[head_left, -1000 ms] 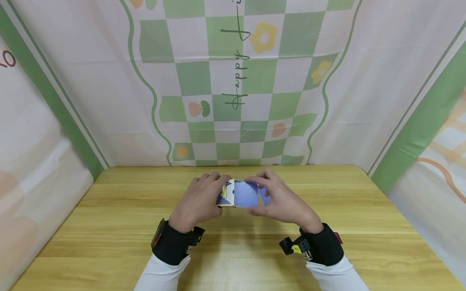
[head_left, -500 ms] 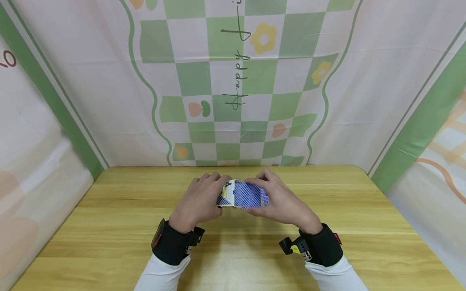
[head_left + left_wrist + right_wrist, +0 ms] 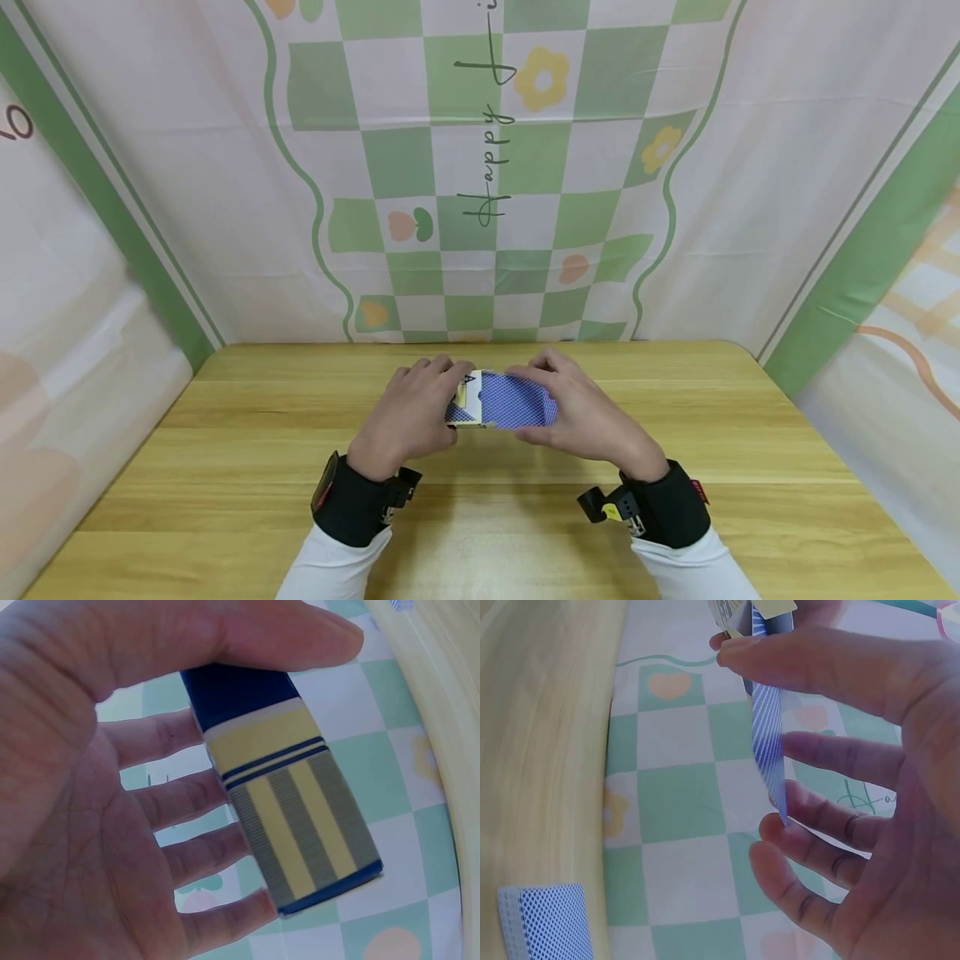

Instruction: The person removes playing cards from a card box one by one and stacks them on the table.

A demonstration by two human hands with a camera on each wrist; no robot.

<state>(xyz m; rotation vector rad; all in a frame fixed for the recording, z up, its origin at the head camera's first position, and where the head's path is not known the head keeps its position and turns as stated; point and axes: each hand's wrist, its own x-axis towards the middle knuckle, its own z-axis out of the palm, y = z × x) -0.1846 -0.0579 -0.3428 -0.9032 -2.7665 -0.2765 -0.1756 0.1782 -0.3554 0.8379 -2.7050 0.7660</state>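
My left hand (image 3: 412, 408) grips a playing-card box (image 3: 465, 400) above the table, thumb on the near side and fingers on the far side. The left wrist view shows the box's dark blue and gold-striped side. At the box's right end, a blue-backed playing card (image 3: 512, 402) sticks out. My right hand (image 3: 588, 417) pinches this card by its edges between thumb and fingers. Seen nearly edge-on in the right wrist view, the card (image 3: 767, 727) is slightly bowed, its upper end at the box mouth. A stack of blue-backed cards (image 3: 555, 922) lies on the table beneath.
The wooden table (image 3: 480, 533) extends all around below the hands. Behind it hangs a green-and-white checked cloth (image 3: 465, 167), with more cloth at both sides. A black wrist strap with a small camera (image 3: 600, 504) is on the right wrist, and another on the left.
More of the card's blue back shows to the right of the box, and its edge now overlaps the stack below in the head view. Both hands stay nearly in place.
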